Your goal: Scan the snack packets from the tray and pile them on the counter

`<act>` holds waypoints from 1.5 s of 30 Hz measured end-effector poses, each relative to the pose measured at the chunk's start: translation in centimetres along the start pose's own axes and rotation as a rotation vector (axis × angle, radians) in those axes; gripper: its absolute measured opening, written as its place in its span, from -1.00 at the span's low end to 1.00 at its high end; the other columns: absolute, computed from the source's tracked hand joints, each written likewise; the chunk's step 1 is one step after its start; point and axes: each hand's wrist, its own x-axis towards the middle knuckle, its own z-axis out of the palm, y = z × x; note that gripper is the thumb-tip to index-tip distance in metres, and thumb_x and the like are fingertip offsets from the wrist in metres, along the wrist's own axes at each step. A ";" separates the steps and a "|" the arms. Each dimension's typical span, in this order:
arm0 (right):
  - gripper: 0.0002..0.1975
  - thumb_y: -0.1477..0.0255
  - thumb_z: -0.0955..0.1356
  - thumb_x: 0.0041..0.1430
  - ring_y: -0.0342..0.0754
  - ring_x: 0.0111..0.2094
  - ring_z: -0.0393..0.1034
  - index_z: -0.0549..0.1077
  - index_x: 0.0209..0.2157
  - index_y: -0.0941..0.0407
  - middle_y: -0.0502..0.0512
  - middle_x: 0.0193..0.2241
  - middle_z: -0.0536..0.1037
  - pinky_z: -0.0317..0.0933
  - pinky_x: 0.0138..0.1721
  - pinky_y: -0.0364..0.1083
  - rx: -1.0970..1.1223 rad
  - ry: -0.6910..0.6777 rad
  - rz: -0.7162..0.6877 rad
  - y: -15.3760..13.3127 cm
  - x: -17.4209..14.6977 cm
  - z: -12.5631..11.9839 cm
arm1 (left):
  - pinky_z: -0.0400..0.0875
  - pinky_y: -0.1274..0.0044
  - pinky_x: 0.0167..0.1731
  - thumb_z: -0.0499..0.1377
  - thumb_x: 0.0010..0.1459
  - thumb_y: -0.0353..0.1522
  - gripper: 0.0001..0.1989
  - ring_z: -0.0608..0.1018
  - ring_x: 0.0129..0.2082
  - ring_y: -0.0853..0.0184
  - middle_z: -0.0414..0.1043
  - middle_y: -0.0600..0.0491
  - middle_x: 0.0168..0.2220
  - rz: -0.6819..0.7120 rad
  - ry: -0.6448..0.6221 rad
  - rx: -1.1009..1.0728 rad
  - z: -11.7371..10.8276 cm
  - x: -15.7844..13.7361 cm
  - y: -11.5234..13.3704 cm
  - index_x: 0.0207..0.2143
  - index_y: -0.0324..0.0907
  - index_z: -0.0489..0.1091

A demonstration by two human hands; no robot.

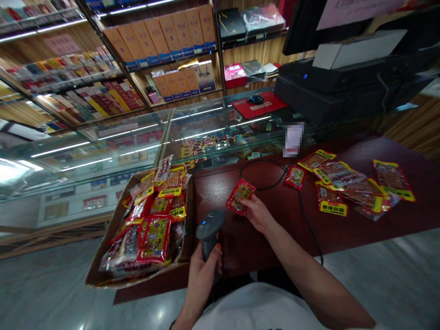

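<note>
My left hand [205,268] is wrapped round the handle of a dark grey barcode scanner [210,224], whose small blue light glows on top. In my right hand [256,211] is a red and yellow snack packet [239,196], pinched by its lower right edge above the dark red wooden counter. The scanner's head is just left of the packet, apart from it. Beyond my right hand, a similar small red packet [294,177] lies on the counter. Left of the scanner stands a cardboard box [190,224] filled with several snack packets [154,238].
Several yellow-and-red snack packets [343,178] lie spread on the right of the counter [275,233]. A black cable [305,220] loops across it. Behind are a glass display case [137,137], a red mat [268,104] with a mouse [255,99], and a dark monitor [299,27].
</note>
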 end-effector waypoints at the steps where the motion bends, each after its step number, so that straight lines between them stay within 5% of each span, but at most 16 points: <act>1: -0.64 0.27 0.51 -0.06 0.05 -0.28 0.63 0.49 -0.19 0.02 0.01 -0.28 0.71 0.50 -0.24 0.03 0.041 0.005 0.020 0.1 0.1 0.0 | 0.27 0.60 -0.62 0.30 0.05 -0.07 -0.62 0.35 -0.65 0.43 0.34 0.17 -0.60 0.021 -0.014 0.060 -0.1 -0.1 0.3 -0.32 -0.20 0.40; 8: -0.78 0.29 0.47 0.06 0.04 -0.26 0.64 0.53 -0.24 0.06 0.03 -0.33 0.71 0.47 -0.31 -0.06 0.157 0.047 0.079 0.7 0.5 -0.6 | 0.22 0.59 -0.61 0.32 0.04 -0.15 -0.71 0.36 -0.63 0.37 0.31 0.17 -0.65 0.089 -0.073 0.332 -0.5 -0.4 1.7 -0.33 -0.19 0.49; 15: -0.79 0.31 0.46 0.03 0.07 -0.19 0.64 0.55 -0.26 0.05 0.05 -0.25 0.72 0.48 -0.23 -0.03 0.182 0.091 0.078 1.1 0.6 -0.7 | 0.20 0.58 -0.59 0.33 0.02 -0.16 -0.73 0.34 -0.60 0.35 0.28 0.16 -0.66 0.096 -0.117 0.352 -1.0 -1.4 2.6 -0.37 -0.18 0.51; 23: -0.80 0.32 0.41 0.09 0.17 -0.02 0.59 0.56 -0.23 0.06 0.16 -0.20 0.71 0.39 0.10 0.17 0.182 0.120 0.098 1.5 1.0 -0.7 | 0.18 0.58 -0.59 0.30 0.06 -0.17 -0.76 0.31 -0.61 0.36 0.26 0.17 -0.67 0.099 -0.108 0.383 -1.6 -1.4 2.6 -0.40 -0.17 0.49; 45: -0.86 0.37 0.37 0.12 0.17 0.00 0.58 0.55 -0.26 0.03 0.14 -0.25 0.71 0.32 0.19 0.22 0.181 0.110 0.116 2.1 1.0 -1.0 | 0.20 0.59 -0.56 0.27 0.10 -0.22 -0.79 0.31 -0.58 0.38 0.26 0.17 -0.62 0.097 -0.147 0.299 -2.0 -2.1 3.3 -0.36 -0.20 0.49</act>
